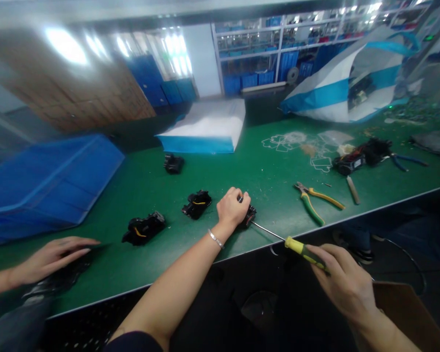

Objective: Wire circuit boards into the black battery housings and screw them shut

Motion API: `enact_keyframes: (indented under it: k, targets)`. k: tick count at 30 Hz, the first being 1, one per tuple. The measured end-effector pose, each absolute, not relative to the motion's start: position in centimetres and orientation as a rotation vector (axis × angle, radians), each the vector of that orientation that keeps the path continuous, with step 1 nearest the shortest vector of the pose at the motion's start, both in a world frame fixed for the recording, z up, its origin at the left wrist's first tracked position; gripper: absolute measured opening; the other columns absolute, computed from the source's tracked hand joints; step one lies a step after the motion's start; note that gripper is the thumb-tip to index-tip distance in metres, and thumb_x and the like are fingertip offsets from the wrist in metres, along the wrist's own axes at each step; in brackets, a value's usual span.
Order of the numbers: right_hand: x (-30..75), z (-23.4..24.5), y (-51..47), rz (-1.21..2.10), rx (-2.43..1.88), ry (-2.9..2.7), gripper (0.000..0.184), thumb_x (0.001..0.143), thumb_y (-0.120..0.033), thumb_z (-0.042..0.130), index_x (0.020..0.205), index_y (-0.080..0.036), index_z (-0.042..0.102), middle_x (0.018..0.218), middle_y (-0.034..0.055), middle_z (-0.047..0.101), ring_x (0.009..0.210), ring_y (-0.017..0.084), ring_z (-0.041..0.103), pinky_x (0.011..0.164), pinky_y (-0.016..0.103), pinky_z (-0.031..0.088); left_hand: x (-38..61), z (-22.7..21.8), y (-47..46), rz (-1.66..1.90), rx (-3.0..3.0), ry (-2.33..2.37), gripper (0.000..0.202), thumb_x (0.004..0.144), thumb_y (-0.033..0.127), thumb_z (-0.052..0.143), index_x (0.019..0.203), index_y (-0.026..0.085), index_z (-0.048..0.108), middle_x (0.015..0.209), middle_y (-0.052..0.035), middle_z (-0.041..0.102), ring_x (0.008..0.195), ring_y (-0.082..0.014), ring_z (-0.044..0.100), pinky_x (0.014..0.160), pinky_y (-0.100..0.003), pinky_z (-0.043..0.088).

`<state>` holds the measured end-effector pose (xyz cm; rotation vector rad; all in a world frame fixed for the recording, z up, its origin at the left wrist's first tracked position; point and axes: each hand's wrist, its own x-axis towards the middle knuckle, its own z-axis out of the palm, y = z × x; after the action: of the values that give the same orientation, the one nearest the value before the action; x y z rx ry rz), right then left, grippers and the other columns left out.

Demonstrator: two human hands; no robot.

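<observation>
Now, closest to you, your right hand [346, 281] is wrapped around the screwdriver [296, 245], out at 4 o'clock from the black part [249, 216], its shaft running up to that part's edge. Your left hand [233, 207] is clamped over the part near the bench [242, 171] front. From the part, one unit [144, 229] and a second unit [197, 204] lie toward 9 o'clock, pliers [310, 207] spread near 3, a third unit [173, 164] at 10. Farther back, a bag [205, 122] sits at 11.
</observation>
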<state>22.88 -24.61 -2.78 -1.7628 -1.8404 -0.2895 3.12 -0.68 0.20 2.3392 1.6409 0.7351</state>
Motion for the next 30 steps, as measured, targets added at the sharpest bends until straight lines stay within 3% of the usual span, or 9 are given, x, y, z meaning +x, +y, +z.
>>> enact_keyframes:
  k: [5,8,10,12,17,22,25,30]
  targets:
    - [26.5,-3.8,-25.0,-0.497,-1.814,-1.549,0.035,0.080,-0.034,0.067,0.113,-0.023,0.059,0.104,0.0071,0.060,0.086,0.021,0.062,0.076,0.032,0.048,2.2,0.8,-0.8,0.663,2.252,1.551,0.050,0.087,0.064,0.029,0.078,0.022,0.053,0.084,-0.0001,0.054,0.076,-0.0143,0.053,0.064,-0.025,0.035]
    - [28.4,-3.9,-22.6,-0.270,-1.967,-1.336,0.045,0.082,-0.052,0.057,0.112,-0.019,0.057,0.103,0.0107,0.060,0.092,0.029,0.061,0.080,0.041,0.048,1.0,1.3,-1.1,0.603,2.246,1.371,0.050,0.079,0.069,0.042,0.091,0.023,0.057,0.095,-0.0012,0.055,0.086,-0.0161,0.055,0.073,-0.026,0.042]
    - [28.7,-3.6,-19.4,-0.062,-1.980,-1.396,0.048,0.083,-0.056,0.051,0.112,-0.018,0.057,0.102,0.0116,0.062,0.092,0.031,0.061,0.079,0.043,0.048,0.0,1.7,-1.5,0.574,2.270,1.253,0.056,0.068,0.069,0.057,0.102,0.025,0.057,0.104,-0.0026,0.055,0.094,-0.0183,0.055,0.079,-0.027,0.044]
    - [27.8,-3.2,-15.2,0.127,-1.904,-1.544,0.047,0.085,-0.054,0.048,0.112,-0.016,0.057,0.103,0.0120,0.063,0.093,0.030,0.062,0.079,0.041,0.049,-1.1,2.0,-1.9,0.540,2.309,1.166,0.059,0.064,0.064,0.066,0.107,0.026,0.057,0.108,-0.0030,0.056,0.097,-0.0197,0.056,0.081,-0.027,0.045]
    - [22.7,-2.3,-3.6,0.198,-1.731,-1.857,0.037,0.086,-0.037,0.051,0.112,-0.012,0.060,0.103,0.0149,0.063,0.095,0.028,0.060,0.087,0.041,0.046,-3.7,2.2,-2.8,0.518,2.379,1.133,0.027,0.078,0.045,0.061,0.096,0.026,0.065,0.097,-0.0006,0.065,0.090,-0.0184,0.059,0.076,-0.026,0.044]
    - [19.0,-1.3,2.0,0.154,-1.680,-1.863,0.035,0.084,-0.031,0.056,0.111,-0.009,0.062,0.104,0.0174,0.063,0.103,0.031,0.056,0.093,0.044,0.042,-5.8,2.2,-2.9,0.656,2.331,1.372,0.028,0.082,0.044,0.058,0.098,0.022,0.064,0.091,-0.0020,0.068,0.081,-0.0179,0.061,0.069,-0.025,0.041]
    - [17.3,-0.1,0.6,0.104,-1.612,-1.825,0.043,0.092,-0.035,0.045,0.126,-0.010,0.052,0.123,0.0157,0.057,0.118,0.028,0.049,0.102,0.043,0.037,-6.3,2.5,-2.6,0.730,2.321,1.497,0.030,0.085,0.047,0.053,0.098,0.022,0.063,0.089,-0.0025,0.069,0.077,-0.0172,0.061,0.065,-0.025,0.039]
    - [14.0,0.8,-4.7,0.125,-1.239,-1.983,0.051,0.098,-0.030,0.033,0.147,-0.021,0.021,0.142,0.0049,0.043,0.130,0.019,0.039,0.110,0.040,0.030,-5.4,2.8,-2.2,0.795,2.413,1.543,0.028,0.088,0.046,0.049,0.093,0.021,0.062,0.090,-0.0028,0.068,0.077,-0.0161,0.061,0.065,-0.024,0.037]
